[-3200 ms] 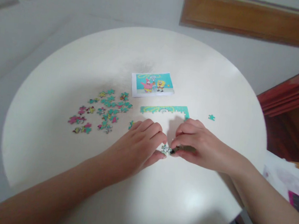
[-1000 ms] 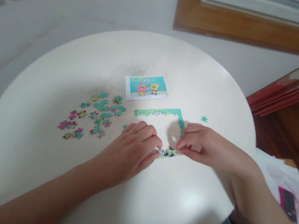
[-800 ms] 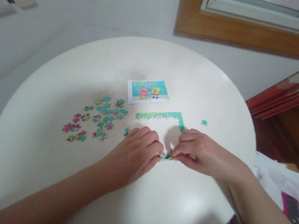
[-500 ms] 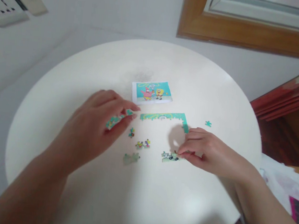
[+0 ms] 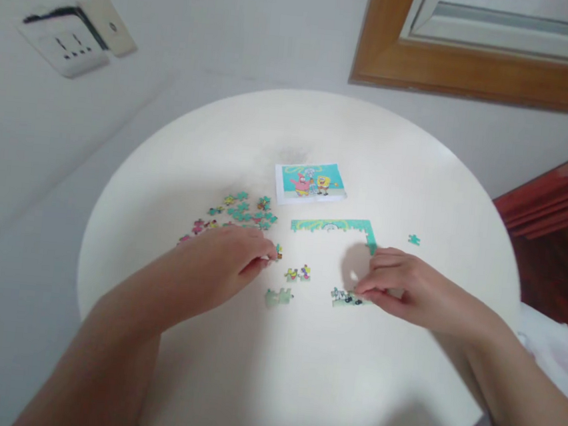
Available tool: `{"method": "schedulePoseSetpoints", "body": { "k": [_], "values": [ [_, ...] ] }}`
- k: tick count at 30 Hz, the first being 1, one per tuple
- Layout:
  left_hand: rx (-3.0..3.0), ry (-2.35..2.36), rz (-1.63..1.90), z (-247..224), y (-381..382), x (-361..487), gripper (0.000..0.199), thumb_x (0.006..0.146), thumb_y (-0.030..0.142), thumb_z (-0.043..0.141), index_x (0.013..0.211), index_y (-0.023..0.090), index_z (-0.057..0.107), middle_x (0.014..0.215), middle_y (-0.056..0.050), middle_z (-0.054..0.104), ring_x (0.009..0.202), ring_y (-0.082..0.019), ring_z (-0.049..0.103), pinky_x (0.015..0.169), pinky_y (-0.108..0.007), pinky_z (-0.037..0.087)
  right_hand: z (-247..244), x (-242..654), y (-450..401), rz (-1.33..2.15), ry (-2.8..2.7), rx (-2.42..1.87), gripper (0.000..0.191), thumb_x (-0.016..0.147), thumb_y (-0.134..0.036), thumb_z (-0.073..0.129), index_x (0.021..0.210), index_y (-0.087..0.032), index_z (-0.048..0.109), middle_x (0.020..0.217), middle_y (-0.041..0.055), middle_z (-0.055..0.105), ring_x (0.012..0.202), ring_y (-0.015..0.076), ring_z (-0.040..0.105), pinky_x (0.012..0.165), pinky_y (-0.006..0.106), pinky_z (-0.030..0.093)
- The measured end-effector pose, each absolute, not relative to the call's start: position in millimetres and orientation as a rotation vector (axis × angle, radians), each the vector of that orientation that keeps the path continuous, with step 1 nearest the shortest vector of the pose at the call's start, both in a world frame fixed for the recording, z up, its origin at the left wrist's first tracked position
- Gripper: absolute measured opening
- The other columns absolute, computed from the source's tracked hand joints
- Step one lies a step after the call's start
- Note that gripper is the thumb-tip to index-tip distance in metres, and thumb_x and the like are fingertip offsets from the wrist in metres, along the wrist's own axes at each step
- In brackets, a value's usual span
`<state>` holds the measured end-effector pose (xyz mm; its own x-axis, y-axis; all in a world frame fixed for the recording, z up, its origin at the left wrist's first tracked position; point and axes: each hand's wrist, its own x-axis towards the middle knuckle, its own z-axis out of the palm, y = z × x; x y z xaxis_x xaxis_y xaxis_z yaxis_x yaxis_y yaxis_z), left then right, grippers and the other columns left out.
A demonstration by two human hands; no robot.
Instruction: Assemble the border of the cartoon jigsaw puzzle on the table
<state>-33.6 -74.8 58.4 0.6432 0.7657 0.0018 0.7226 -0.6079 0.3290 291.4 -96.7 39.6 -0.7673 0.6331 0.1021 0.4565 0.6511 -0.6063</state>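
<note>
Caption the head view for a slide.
Unfinished jigsaw on a white table: left hand at a loose piece, right hand at a joined strip, printed picture beyond.

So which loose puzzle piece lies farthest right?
The plain teal piece, sitting alone to the right of the joined teal border. The other visible loose pieces all lie farther left.

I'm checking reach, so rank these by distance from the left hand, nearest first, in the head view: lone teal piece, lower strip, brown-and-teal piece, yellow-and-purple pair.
1. Brown-and-teal piece: at the fingertips of the left hand.
2. Yellow-and-purple pair: just right of that.
3. Lower strip: farther right, at the fingertips of the right hand.
4. Lone teal piece: far right, beyond the right hand.
</note>
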Motion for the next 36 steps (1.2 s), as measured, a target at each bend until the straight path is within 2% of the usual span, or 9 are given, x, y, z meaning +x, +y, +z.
{"method": "schedulePoseSetpoints", "body": {
  "k": [2,6,8,11,15,21,27,32,36],
  "values": [
    [2.569,1.198,0.078,58,-87,-20,0.02,0.097,0.017,0.045,0.102,0.023,0.063,0.098,-0.003,0.07,0.09,-0.022,0.066,0.08,-0.036,0.049,41,291,-97,0.794,-2.547,-0.886,0.016,0.097,-0.018,0.058,0.095,-0.02,0.073,0.081,0.0053,0.071,0.078,0.0168,0.061,0.081,0.035,0.044],
    [2.595,1.297,-0.152,58,-109,12,0.017,0.095,0.008,0.044,0.103,0.019,0.054,0.091,-0.005,0.064,0.075,-0.021,0.064,0.061,-0.031,0.045,42,290,-99,0.769,-2.532,-0.917,0.016,0.097,-0.021,0.058,0.095,-0.019,0.074,0.078,0.0056,0.069,0.076,0.0168,0.06,0.078,0.033,0.044],
    [2.608,1.343,-0.181,55,-112,23,0.015,0.095,0.009,0.047,0.104,0.019,0.053,0.092,-0.005,0.063,0.076,-0.021,0.064,0.06,-0.03,0.046,42,289,-99,0.762,-2.527,-0.936,0.017,0.098,-0.021,0.058,0.095,-0.019,0.074,0.078,0.0054,0.068,0.075,0.0166,0.06,0.076,0.033,0.044],
    [2.66,1.395,-0.162,48,-107,31,0.005,0.097,0.02,0.054,0.101,0.019,0.052,0.093,-0.007,0.064,0.084,-0.024,0.064,0.063,-0.031,0.048,41,289,-99,0.752,-2.516,-0.955,0.018,0.098,-0.021,0.057,0.096,-0.02,0.075,0.078,0.0054,0.067,0.075,0.0166,0.06,0.073,0.031,0.044],
    [2.646,1.454,-0.083,39,-96,37,0.016,0.098,0.033,0.057,0.099,0.017,0.053,0.097,-0.009,0.064,0.089,-0.026,0.063,0.069,-0.034,0.05,42,288,-100,0.765,-2.512,-0.951,0.018,0.098,-0.021,0.057,0.098,-0.02,0.075,0.078,0.0058,0.067,0.075,0.0168,0.06,0.073,0.031,0.045],
    [2.663,1.518,-0.092,38,-87,29,0.014,0.097,0.03,0.058,0.097,0.015,0.056,0.098,-0.011,0.062,0.095,-0.028,0.061,0.077,-0.037,0.05,42,288,-100,0.756,-2.506,-0.953,0.018,0.098,-0.021,0.057,0.097,-0.02,0.075,0.078,0.0052,0.066,0.075,0.0163,0.059,0.073,0.031,0.044],
    [2.62,1.452,0.001,46,-70,-4,0.014,0.096,0.028,0.058,0.088,0.017,0.06,0.091,-0.005,0.058,0.088,-0.022,0.058,0.082,-0.036,0.048,43,290,-101,0.73,-2.485,-0.945,0.018,0.097,-0.022,0.058,0.097,-0.02,0.075,0.078,0.0053,0.067,0.074,0.0165,0.06,0.071,0.03,0.045],
    [2.519,1.393,0.146,53,-55,-33,0.027,0.098,0.031,0.046,0.091,0.022,0.07,0.09,-0.004,0.057,0.085,-0.02,0.058,0.075,-0.03,0.046,45,293,-100,0.666,-2.481,-0.945,0.019,0.098,-0.021,0.057,0.098,-0.02,0.075,0.077,0.0049,0.066,0.074,0.0164,0.06,0.073,0.03,0.045],
    [2.467,1.355,0.16,52,-49,-49,0.021,0.092,0.03,0.051,0.095,0.025,0.071,0.09,-0.003,0.059,0.08,-0.019,0.057,0.074,-0.03,0.044,45,297,-99,0.647,-2.471,-0.94,0.017,0.097,-0.019,0.058,0.1,-0.02,0.075,0.078,0.0051,0.066,0.076,0.0163,0.06,0.072,0.029,0.045]
  ]
}}
